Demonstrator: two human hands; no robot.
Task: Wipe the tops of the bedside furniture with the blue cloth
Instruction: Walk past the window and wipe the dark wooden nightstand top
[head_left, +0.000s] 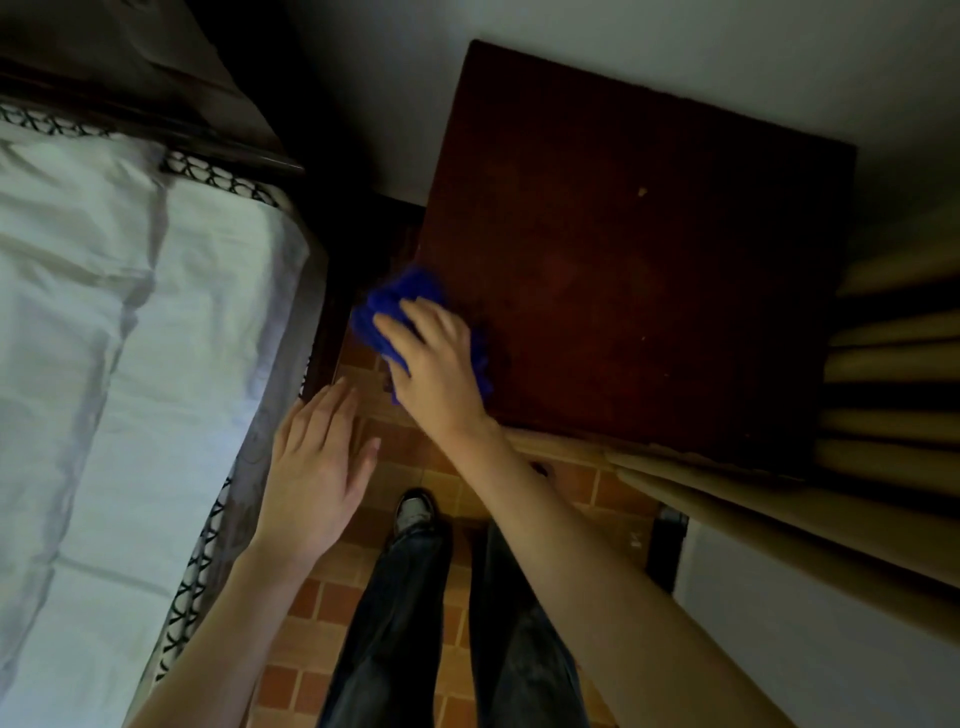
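Bedding (104, 312) in white, edged with a dark criss-cross trim, fills the left side, with the dark wooden headboard (156, 104) above it. Just beside the bed's near edge the left hand (317, 467) hovers with palm down, fingers straight and close together, holding nothing; whether its fingertips touch the bed frame cannot be told. Below it lie orange floor tiles (415, 462), the person's dark jeans (395, 623) and one shoe (413, 512).

Further right, the blue cloth (384, 306) sits bunched on the near left corner of the tabletop (649, 286), part of it spilling over the left edge towards the gap by the bed. The right hand (436, 358) lies on top of the cloth, fingers spread and fairly flat, pressing it down onto the wood. Blue shows beyond the fingertips on the left and in a thin strip along the hand's right side.

The rest of the dark red-brown tabletop is bare and shows a few pale specks. It stands against a pale wall (675, 41). Tan curtain folds (893, 364) hang at its right edge.
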